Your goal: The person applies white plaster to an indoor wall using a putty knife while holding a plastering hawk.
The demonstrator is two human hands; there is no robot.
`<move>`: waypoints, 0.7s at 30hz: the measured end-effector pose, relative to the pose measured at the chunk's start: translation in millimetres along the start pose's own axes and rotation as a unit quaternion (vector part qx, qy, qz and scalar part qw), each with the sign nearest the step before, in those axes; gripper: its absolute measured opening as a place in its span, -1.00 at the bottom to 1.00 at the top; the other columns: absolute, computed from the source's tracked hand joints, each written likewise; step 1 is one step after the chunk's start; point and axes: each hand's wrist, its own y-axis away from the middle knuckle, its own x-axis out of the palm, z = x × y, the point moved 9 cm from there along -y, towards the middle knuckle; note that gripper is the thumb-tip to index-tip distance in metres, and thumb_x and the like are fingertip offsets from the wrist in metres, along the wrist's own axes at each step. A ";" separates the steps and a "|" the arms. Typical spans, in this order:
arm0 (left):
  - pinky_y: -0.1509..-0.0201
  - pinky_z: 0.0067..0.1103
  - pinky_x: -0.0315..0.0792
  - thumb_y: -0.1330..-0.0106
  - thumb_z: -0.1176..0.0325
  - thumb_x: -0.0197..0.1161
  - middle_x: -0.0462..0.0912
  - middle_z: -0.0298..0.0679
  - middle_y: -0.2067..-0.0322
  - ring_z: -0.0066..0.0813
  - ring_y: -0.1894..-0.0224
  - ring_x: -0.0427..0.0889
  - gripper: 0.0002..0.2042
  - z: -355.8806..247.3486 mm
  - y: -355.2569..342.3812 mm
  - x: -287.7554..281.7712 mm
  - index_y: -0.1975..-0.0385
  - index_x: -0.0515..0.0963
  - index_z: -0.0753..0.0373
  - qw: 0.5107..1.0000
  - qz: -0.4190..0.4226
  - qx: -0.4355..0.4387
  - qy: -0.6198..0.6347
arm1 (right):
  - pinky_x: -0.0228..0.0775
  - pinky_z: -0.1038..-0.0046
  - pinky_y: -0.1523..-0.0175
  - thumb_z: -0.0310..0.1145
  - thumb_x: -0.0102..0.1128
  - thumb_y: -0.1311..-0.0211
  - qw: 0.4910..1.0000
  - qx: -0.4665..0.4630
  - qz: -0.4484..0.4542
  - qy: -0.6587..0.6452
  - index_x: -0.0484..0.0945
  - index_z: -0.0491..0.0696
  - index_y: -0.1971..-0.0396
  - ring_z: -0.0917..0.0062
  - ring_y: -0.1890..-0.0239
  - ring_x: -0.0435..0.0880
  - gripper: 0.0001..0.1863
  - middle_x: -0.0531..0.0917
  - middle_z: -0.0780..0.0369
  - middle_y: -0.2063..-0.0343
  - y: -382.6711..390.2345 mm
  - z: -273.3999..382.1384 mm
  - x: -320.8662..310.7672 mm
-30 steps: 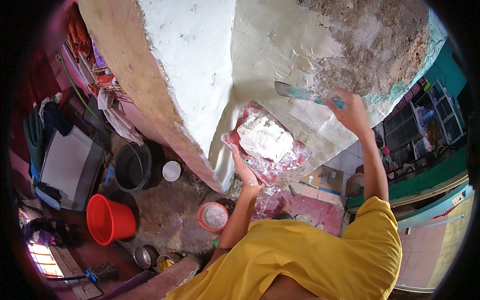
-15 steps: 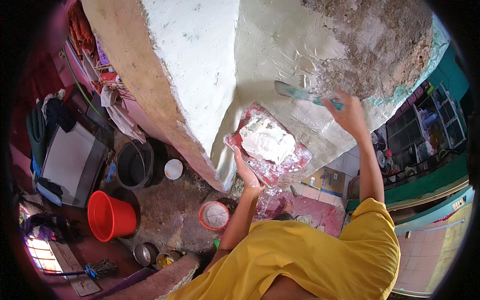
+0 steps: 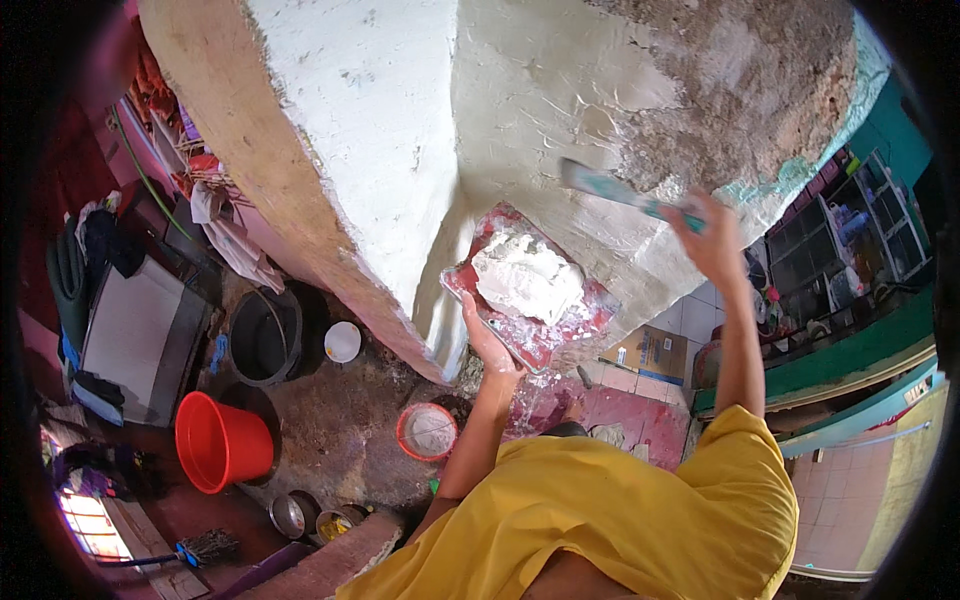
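My left hand [image 3: 487, 345] grips the lower left edge of a flat red board [image 3: 530, 352], its thumb along the rim and the other fingers hidden beneath. A thick white heap of plaster [image 3: 530, 277] lies on the board, with smears around it. In my right hand [image 3: 712, 238] is a putty knife [image 3: 605, 186] with a wide flat blade and a green handle, slightly smeared by motion. The blade points left, in front of the wall [image 3: 530, 110], which is coated in pale wet plaster; whether it touches I cannot tell. Rough bare masonry [image 3: 740, 100] shows at the upper right.
On the dark floor to the left stand a red bucket [image 3: 222, 440], a black bucket [image 3: 268, 335] and a white lid [image 3: 343, 342]. A small red pail [image 3: 427, 432] of white powder sits near my left forearm. A cardboard box [image 3: 647, 353] and a dish rack [image 3: 850, 235] are on the right.
My right hand and the putty knife have shifted slightly right and down. The board with plaster stays in my left hand, and the whole view has shifted a little.
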 end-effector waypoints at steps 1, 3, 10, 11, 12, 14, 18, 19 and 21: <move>-0.23 -0.25 0.27 -0.35 -0.17 -0.14 0.33 -0.13 -0.17 -0.15 -0.17 0.37 -0.35 -0.5 -1.1 2.1 -0.25 0.19 0.23 1.000 -0.001 -0.003 -0.001 | 0.44 0.38 0.36 -0.21 0.31 -0.10 0.999 0.026 0.031 0.001 0.60 -0.18 0.27 0.15 0.49 0.65 -0.67 0.66 0.03 0.51 -8.4 12.1 16.5; -0.22 -0.25 0.28 -0.35 -0.16 -0.14 0.34 -0.13 -0.16 -0.14 -0.16 0.38 -0.36 0.9 -4.8 -3.1 -0.25 0.20 0.23 1.000 -0.003 0.001 -0.004 | 0.43 0.38 0.37 -0.20 0.31 -0.10 1.000 -0.006 -0.020 0.006 0.60 -0.17 0.28 0.11 0.49 0.63 -0.66 0.66 0.03 0.51 -20.5 13.6 34.9; -0.23 -0.25 0.27 -0.36 -0.15 -0.14 0.33 -0.13 -0.17 -0.15 -0.16 0.37 -0.37 -4.1 0.4 7.5 -0.24 0.21 0.23 1.000 0.017 0.004 0.014 | 0.43 0.38 0.31 -0.22 0.31 -0.11 0.997 0.018 -0.078 0.000 0.60 -0.21 0.39 0.21 0.43 0.66 -0.69 0.66 0.02 0.41 -11.4 -36.2 -6.2; -0.23 -0.25 0.27 -0.35 -0.15 -0.13 0.33 -0.13 -0.17 -0.15 -0.16 0.37 -0.37 -4.5 0.3 5.6 -0.24 0.20 0.23 1.000 0.015 0.010 0.011 | 0.42 0.40 0.26 -0.24 0.31 -0.12 0.997 0.062 -0.049 0.003 0.59 -0.23 0.41 0.26 0.41 0.66 -0.69 0.65 0.03 0.40 -6.3 -48.8 -17.2; -0.23 -0.25 0.27 -0.35 -0.15 -0.13 0.33 -0.13 -0.17 -0.15 -0.16 0.37 -0.36 -4.6 -0.1 3.9 -0.24 0.20 0.23 1.000 0.014 0.015 0.007 | 0.41 0.41 0.25 -0.24 0.31 -0.12 0.996 0.039 -0.079 0.020 0.57 -0.24 0.42 0.34 0.44 0.65 -0.69 0.64 0.06 0.47 3.3 -50.1 -35.8; -0.23 -0.27 0.27 -0.37 -0.13 -0.14 0.34 -0.14 -0.16 -0.17 -0.16 0.38 -0.38 -4.2 1.2 1.9 -0.25 0.20 0.23 1.000 0.010 0.019 0.005 | 0.38 0.48 0.27 -0.32 0.29 -0.14 0.991 0.058 -0.119 -0.009 0.54 -0.25 0.43 0.64 0.47 0.54 -0.74 0.61 0.10 0.56 22.1 -68.0 -59.0; -0.23 -0.26 0.28 -0.36 -0.14 -0.13 0.34 -0.14 -0.17 -0.18 -0.16 0.38 -0.37 -4.3 2.6 -1.6 -0.25 0.19 0.23 1.000 -0.006 0.021 0.000 | 0.36 0.56 0.31 -0.40 0.27 -0.14 0.993 0.085 -0.062 -0.047 0.52 -0.21 0.49 0.77 0.45 0.43 -0.82 0.56 0.25 0.62 33.7 -76.1 -65.2; -0.23 -0.25 0.28 -0.34 -0.16 -0.11 0.33 -0.14 -0.17 -0.16 -0.16 0.37 -0.35 -3.7 2.7 -2.1 -0.25 0.19 0.23 1.000 -0.007 0.017 -0.006 | 0.38 0.54 0.32 -0.37 0.30 -0.12 0.997 0.056 -0.051 -0.034 0.54 -0.22 0.47 0.73 0.48 0.48 -0.79 0.61 0.23 0.60 28.2 -67.0 -55.0; -0.22 -0.25 0.29 -0.34 -0.16 -0.11 0.33 -0.14 -0.17 -0.16 -0.16 0.38 -0.35 -5.7 4.4 2.9 -0.25 0.20 0.22 1.000 -0.012 0.015 -0.006 | 0.39 0.49 0.35 -0.32 0.33 -0.09 0.991 0.035 -0.116 -0.049 0.56 -0.20 0.45 0.63 0.53 0.56 -0.76 0.64 0.18 0.58 25.9 -52.6 -28.9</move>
